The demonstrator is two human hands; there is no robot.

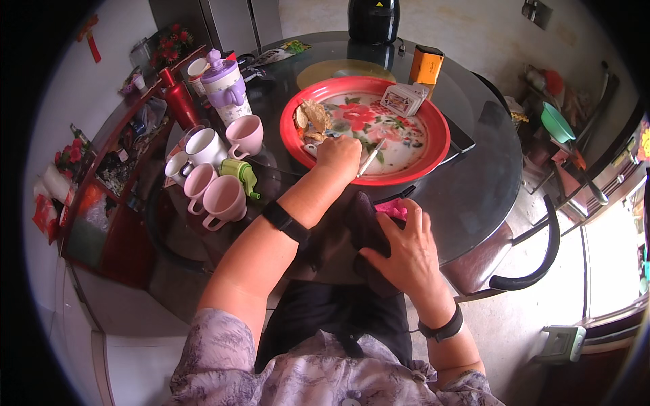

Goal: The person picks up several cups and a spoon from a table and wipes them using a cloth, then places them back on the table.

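Note:
My left hand (341,155) reaches into a red-rimmed round tray (441,133) with a printed flower pattern. Its fingers are curled down near dry brown peel-like pieces (316,117) at the tray's left; what it holds, if anything, is hidden. Just right of it a thin white stick-like thing (371,157) leans across the near rim. My right hand (406,238), fingers spread and bent, rests by a dark cloth item (368,223) with a bright pink part (391,208) at the table's near edge. Whether it grips the cloth cannot be told. Playing cards (401,100) stand in the tray's back right.
On the left of the dark glass table (472,203) stand several pink and white mugs (225,198), a green hand-cranked device (239,173), a purple-lidded cup (226,91) and a red bottle (179,99). Behind the tray are an orange box (427,66) and a black appliance (373,20).

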